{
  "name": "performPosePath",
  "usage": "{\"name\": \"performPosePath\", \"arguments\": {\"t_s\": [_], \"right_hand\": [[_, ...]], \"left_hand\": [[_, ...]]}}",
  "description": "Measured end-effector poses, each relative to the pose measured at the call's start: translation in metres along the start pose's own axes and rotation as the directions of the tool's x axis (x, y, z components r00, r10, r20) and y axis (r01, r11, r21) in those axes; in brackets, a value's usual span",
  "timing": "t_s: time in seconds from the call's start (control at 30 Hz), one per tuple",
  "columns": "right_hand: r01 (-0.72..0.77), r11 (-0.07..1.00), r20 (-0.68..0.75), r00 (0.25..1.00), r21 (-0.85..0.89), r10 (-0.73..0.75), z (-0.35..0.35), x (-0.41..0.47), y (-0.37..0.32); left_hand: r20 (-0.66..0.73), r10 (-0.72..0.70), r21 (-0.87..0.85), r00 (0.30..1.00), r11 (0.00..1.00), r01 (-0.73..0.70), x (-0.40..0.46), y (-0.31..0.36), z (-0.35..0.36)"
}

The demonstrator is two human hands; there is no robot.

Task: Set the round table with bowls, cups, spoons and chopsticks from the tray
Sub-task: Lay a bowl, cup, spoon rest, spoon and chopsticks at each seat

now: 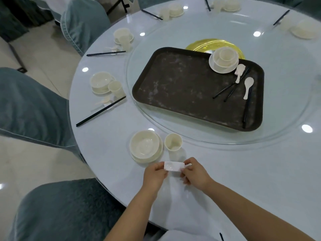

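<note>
Round surface (260,180) carried a dark tray (182,87) w/ bowl, cup, spoons & chopsticks left on it. Nearest setting: bowl (145,145), cup (173,142) beside it. Just below, left hand (156,173) & right hand (194,172) each pinched an end of a small white dish (174,166), grip closed on it.

Both bare forearms reach forward over the near edge of the surface (225,171), wrists angled toward each other. The left hand (155,174) and right hand (195,173) meet close together, fingers curled, each with a pinching grip on one end of a small white rest (173,166)
</note>
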State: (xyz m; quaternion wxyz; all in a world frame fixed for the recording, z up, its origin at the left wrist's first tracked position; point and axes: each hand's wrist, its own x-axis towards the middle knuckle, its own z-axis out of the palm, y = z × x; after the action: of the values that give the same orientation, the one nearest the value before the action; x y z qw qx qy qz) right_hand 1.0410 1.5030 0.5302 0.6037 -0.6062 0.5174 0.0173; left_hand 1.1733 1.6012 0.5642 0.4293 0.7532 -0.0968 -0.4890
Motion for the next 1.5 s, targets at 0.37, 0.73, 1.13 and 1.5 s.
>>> {"name": "performPosePath", "arguments": {"t_s": [0.37,0.73,1.13,1.5], "right_hand": [[-0.101,0.99,-0.082,0.991,0.094,0.109,0.012,0.009,0.003],[-0.02,1.0,-0.095,0.995,0.007,0.021,0.013,0.006,0.005],[-0.031,0.999,-0.128,0.991,0.014,0.032,0.001,-0.003,0.009],[0.046,0.98,-0.333,0.943,0.194,0.022,-0.097,-0.003,-0.023]], "left_hand": [[-0.023,-0.031,0.05,0.999,0.998,0.032,0.006,0.002,0.004],[-0.037,0.017,0.124,0.999,0.992,-0.013,0.008,-0.001,0.002],[-0.143,0.238,0.291,0.961,0.938,-0.189,0.008,0.008,-0.006],[-0.128,0.436,0.254,0.891,0.883,-0.396,0.027,0.112,0.021]]}}
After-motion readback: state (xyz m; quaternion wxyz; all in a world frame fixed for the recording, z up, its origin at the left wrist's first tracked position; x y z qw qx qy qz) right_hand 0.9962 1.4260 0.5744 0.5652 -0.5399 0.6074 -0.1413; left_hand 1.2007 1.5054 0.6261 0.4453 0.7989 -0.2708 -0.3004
